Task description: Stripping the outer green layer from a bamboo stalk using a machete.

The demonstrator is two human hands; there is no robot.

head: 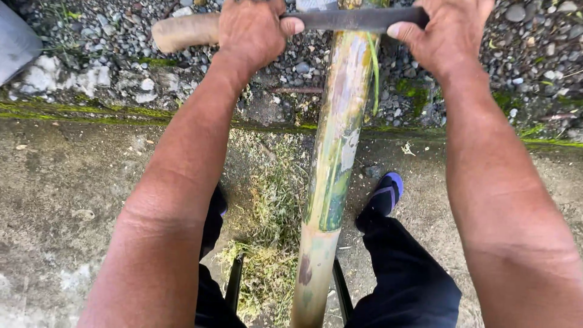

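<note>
Plainly, both hands are closed on one tool: the left hand (252,30) is wrapped around the pale rounded wooden handle (182,31) of a long dark flat metal blade (349,19), and the right hand (446,33) grips the blade's other end, thumb pressed along its near edge. The blade lies crosswise, touching the top of a long green-and-tan bamboo pole (334,164) that runs from near, between the person's knees, to far, out past the hands. Its skin is patchy, scraped pale in places with green left in others, and a thin green strip (373,73) curls off its right side just near of the blade. Judging by its look, the pole is stiff, hollow and fairly light, with a smooth, waxy skin that could let the blade skate; the blade's bare end seems the riskier hold, safest taken on its blunt back. A heap of green-yellow fibrous shavings (267,243) lies on the concrete ground (67,188) to the pole's left. A foot in a dark sandal with a purple edge (384,194) rests to its right, and grey gravel (534,42) lies beyond a mossy edge at the far side.
</note>
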